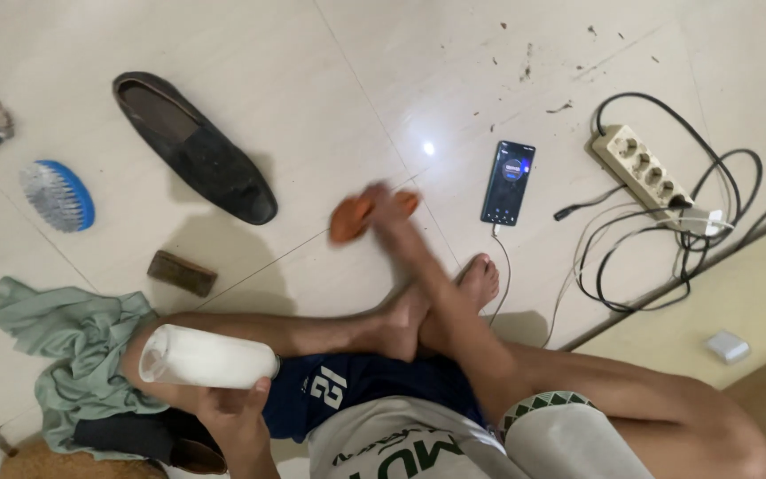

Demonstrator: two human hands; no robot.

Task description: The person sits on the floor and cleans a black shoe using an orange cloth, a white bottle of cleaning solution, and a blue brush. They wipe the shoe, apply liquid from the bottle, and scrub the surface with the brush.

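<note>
Gripping white bottle [208, 358] in left hand [234, 415]; right hand [389, 211], blurred, clutching orange cloth [354, 215] near black shoe [195, 145].

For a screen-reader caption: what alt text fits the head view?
A person sits cross-legged on a tiled floor, left hand holding a white bottle, right hand blurred on an orange cloth. A black shoe, brush and phone lie nearby.
</note>
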